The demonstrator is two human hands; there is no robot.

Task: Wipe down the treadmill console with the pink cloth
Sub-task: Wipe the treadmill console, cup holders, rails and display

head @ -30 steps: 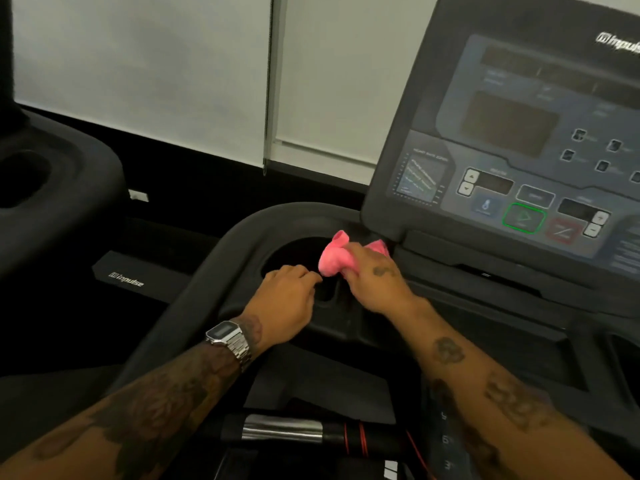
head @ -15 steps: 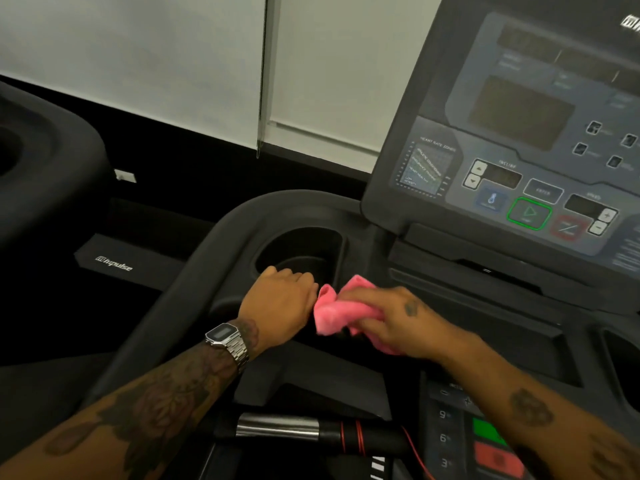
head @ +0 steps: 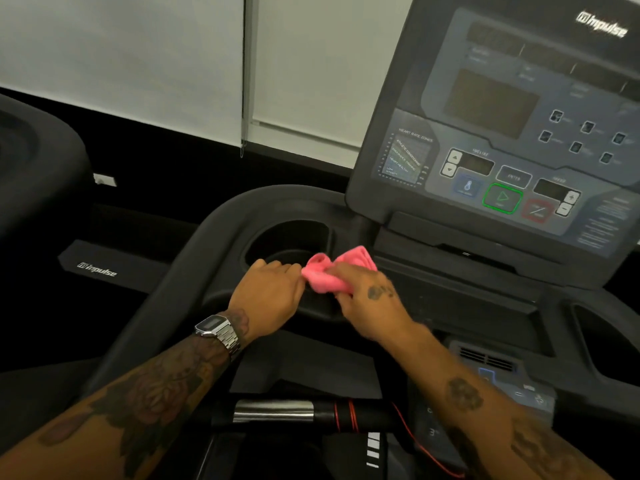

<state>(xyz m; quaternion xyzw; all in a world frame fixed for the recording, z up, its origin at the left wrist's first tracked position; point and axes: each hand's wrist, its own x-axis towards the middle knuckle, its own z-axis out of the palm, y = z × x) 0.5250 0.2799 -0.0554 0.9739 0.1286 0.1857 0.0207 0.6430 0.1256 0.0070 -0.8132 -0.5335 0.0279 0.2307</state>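
The person leans over the treadmill console point(head: 391, 344), both tattooed forearms reaching in from the near edge. The right hand point(head: 372, 304) has its fingers curled round the pink cloth point(head: 332, 271), which is bunched into a wad and pressed against the dark plastic just to the right of the left cup holder point(head: 287, 242), below the lower left corner of the display panel point(head: 502, 133). Part of the cloth pokes out above the knuckles toward the panel's base, and part bulges out to the left of the fingers. The left hand point(head: 268, 294) sits right beside it, knuckles up, fingers bent down over the near rim of the cup holder; the fingertips are hidden, so I cannot tell whether they grip the rim or only rest there. Its first knuckles are touching or nearly touching the cloth's left end. A metal wristwatch point(head: 218, 332) is on the left wrist. The panel stands tilted back at the far right, with a green-outlined start button point(head: 502, 198) low in its face. Near the bottom edge runs a handlebar point(head: 294, 412) with a chrome section.
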